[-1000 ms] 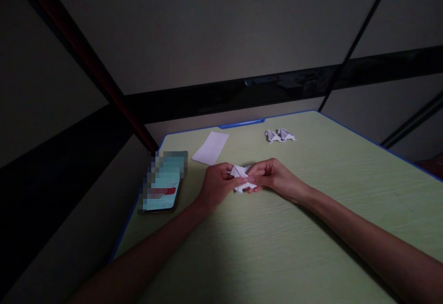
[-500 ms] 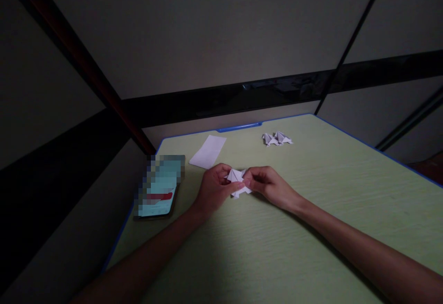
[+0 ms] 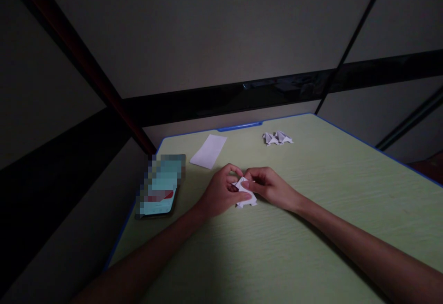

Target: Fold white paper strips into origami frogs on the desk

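Both of my hands are on a white origami frog (image 3: 250, 202), held over the middle of the table. My left hand (image 3: 218, 194) grips its left side, the thumb lying across the body and the fingers curled behind the pointed end. At that same point my right hand (image 3: 273, 187) pinches the paper, thumb on top and index finger at the far edge. Two little splayed legs stick out towards me. Part of the folds is covered by my fingers.
Two finished-looking origami frogs (image 3: 278, 138) sit side by side at the back right. A blank paper sheet (image 3: 209, 152) lies beyond my left hand. On the left rests a phone (image 3: 162, 186) with a lit, partly blurred screen. The green table (image 3: 332, 175) has a blue edge and meets a wall panel.
The origami frog has come slightly towards me and to the right. My right thumb has shifted from its side onto the pointed end, and my left thumb now sits lower on the body.
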Tool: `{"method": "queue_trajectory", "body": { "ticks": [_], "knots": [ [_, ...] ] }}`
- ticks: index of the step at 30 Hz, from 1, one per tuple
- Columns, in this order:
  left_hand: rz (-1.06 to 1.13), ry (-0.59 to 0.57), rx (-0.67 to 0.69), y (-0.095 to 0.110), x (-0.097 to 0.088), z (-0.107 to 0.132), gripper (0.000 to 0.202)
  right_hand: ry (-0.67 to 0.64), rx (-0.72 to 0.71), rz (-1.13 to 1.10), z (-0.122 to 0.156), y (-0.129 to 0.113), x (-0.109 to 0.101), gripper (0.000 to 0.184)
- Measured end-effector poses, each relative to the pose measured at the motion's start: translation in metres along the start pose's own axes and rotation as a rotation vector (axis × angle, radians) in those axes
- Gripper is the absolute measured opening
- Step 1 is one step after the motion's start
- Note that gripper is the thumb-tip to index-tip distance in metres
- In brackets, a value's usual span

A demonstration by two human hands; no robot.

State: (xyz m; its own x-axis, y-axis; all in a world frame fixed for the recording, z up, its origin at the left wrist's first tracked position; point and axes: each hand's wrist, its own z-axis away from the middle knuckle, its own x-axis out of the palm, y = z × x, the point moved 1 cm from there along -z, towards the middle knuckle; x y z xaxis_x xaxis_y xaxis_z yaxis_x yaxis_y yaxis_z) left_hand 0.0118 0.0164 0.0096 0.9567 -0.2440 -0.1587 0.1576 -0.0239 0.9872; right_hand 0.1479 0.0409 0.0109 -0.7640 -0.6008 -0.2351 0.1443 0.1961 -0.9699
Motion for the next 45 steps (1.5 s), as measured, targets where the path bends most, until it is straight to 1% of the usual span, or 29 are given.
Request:
{"method": "queue_trajectory", "body": {
  "ticks": [4,8,12,15,17,20,23,28,33,37,41,45],
  "knots": [
    [-0.063,-0.008,-0.012,0.001,0.000,-0.001,0.041,-0.005,-0.012,0.012,0.000,0.003,0.000,0.028],
    [-0.074,-0.019,-0.017,0.001,0.000,-0.001,0.041,0.028,-0.012,0.013,0.000,0.002,0.001,0.029],
    [-0.064,-0.027,-0.001,0.000,-0.001,-0.001,0.043,0.053,-0.003,0.012,0.001,0.000,0.004,0.025],
    [-0.001,-0.031,-0.001,-0.001,-0.001,-0.001,0.045,0.045,-0.001,-0.067,-0.001,-0.002,0.003,0.025],
    [0.081,-0.012,-0.012,-0.001,-0.002,0.000,0.045,0.061,-0.001,-0.141,-0.002,-0.004,0.001,0.024],
    [0.185,0.055,-0.019,0.001,-0.002,0.000,0.046,0.136,-0.019,-0.258,-0.005,-0.006,-0.002,0.019],
    [0.250,0.114,-0.006,0.001,-0.003,0.000,0.044,0.185,-0.002,-0.288,-0.005,-0.007,-0.004,0.023],
    [0.275,0.173,0.036,0.002,-0.002,0.000,0.041,0.110,0.065,-0.209,-0.004,-0.006,-0.002,0.028],
    [0.210,0.123,0.000,0.002,0.000,0.000,0.040,0.059,0.048,-0.188,-0.004,-0.002,-0.001,0.029],
    [0.130,0.094,-0.021,0.002,0.000,-0.001,0.039,0.035,0.013,-0.111,-0.003,0.000,0.000,0.027],
    [0.097,0.103,-0.007,0.001,0.000,-0.002,0.036,0.071,-0.051,0.073,0.000,-0.002,0.004,0.022],
    [0.119,0.112,0.016,-0.001,0.000,-0.002,0.035,0.163,-0.115,0.244,0.002,-0.005,0.009,0.018]
  ]
}}
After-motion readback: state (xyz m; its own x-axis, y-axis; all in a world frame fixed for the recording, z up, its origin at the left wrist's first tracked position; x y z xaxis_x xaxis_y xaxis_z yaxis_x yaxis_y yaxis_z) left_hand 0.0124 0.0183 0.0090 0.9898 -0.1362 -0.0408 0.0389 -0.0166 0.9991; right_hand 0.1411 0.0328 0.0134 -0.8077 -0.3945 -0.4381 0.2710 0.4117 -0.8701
